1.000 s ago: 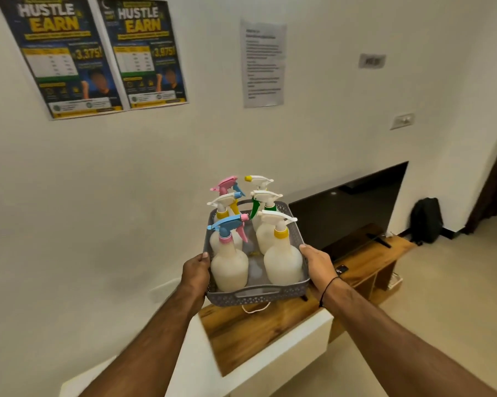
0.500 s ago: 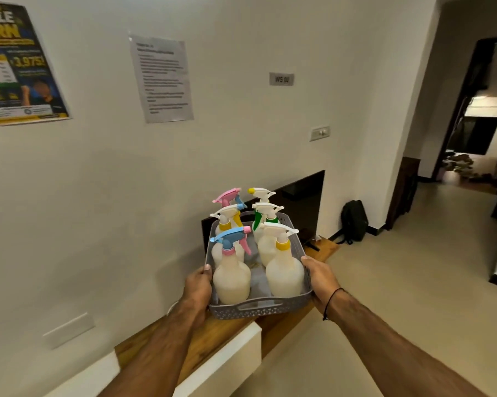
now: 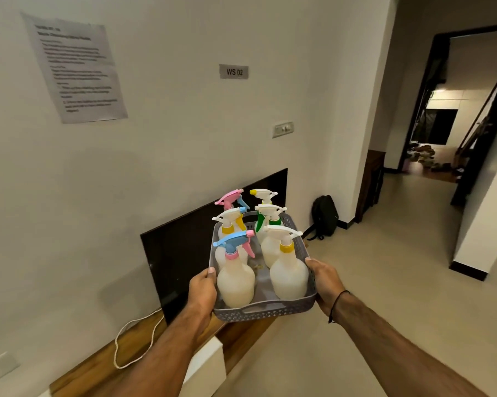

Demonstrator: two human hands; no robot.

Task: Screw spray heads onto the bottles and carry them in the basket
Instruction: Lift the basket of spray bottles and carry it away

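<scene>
A grey perforated basket (image 3: 266,310) is held in the air in front of me. My left hand (image 3: 202,292) grips its left side and my right hand (image 3: 326,282) grips its right side. Inside stand several whitish spray bottles, all with spray heads on. The near left bottle (image 3: 236,285) has a blue and pink head. A white head with a yellow collar tops the near right bottle (image 3: 289,277). Behind them are heads in white, green, yellow and pink.
A dark TV screen (image 3: 184,250) leans on a wooden bench (image 3: 98,365) along the left wall, with a white cord (image 3: 133,345) on it. A black backpack (image 3: 324,216) sits at the wall corner. Beige floor runs right toward an open doorway (image 3: 453,110).
My view has swung to the right: the posters have left the frame and the doorway and hallway now show. The basket stays held between both hands.
</scene>
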